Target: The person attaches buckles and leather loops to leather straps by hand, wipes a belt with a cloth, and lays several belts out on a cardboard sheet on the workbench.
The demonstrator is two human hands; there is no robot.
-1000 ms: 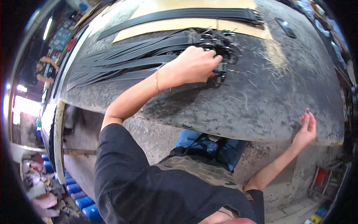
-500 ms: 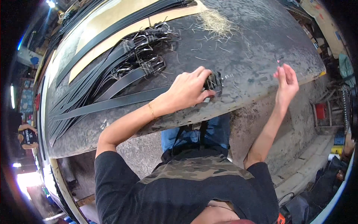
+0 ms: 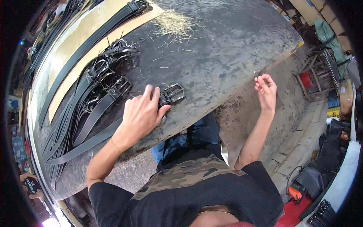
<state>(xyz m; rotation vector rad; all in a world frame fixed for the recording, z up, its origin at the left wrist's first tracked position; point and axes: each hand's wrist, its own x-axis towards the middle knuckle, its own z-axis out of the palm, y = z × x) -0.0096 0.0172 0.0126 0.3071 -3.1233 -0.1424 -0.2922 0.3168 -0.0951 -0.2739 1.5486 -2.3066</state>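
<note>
A dark leather belt (image 3: pixel 81 148) lies along the near side of the table, its silver metal buckle (image 3: pixel 172 94) flat on the dark surface. My left hand (image 3: pixel 140 115) grips this belt just behind the buckle, thumb on the near side and fingers over the far side, hiding that stretch. Off to the right, by the table's edge, my right hand (image 3: pixel 267 93) is raised with its fingertips pinched together. A tiny dark thing shows at those fingertips, too small to name. Left of my left hand lies a heap of buckled belts (image 3: pixel 101 77), their straps fanned toward the left.
Pale thread scraps (image 3: pixel 176 24) are piled on the far part of the table (image 3: pixel 227 49). More black belts (image 3: pixel 85 51) lie over tan sheets (image 3: pixel 62 96) at the far left. Beyond the right edge are a wooden frame (image 3: pixel 314 75) and an orange-and-black tool (image 3: pixel 295 192).
The view has turned, so the table appears shifted left. My left hand uncovers more of the buckle. My right hand stays pinched and now shows beside the table edge.
</note>
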